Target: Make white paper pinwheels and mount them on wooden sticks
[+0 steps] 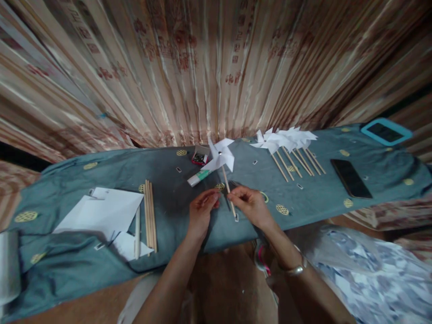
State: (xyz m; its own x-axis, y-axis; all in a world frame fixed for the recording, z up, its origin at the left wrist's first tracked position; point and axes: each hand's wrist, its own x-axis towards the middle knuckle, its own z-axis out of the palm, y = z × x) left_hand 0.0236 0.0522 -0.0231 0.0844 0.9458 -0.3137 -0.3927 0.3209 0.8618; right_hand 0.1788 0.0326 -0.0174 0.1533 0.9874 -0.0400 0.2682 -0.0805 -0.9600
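Note:
A white paper pinwheel on a wooden stick stands tilted over the middle of the table. My right hand grips the lower part of that stick between thumb and fingers. Just left of the stick is my left hand, apart from it, with fingers curled and the tips close to the thumb; whatever they may hold is too small to make out. Behind my hands lie a glue tube with a green and white label and a small open red box of dark bits, partly beside the pinwheel's blades.
Several finished pinwheels lie in a row at the back right. Farther right are a dark phone and a blue-framed device. White paper sheets, a white rod and several wooden sticks lie at left.

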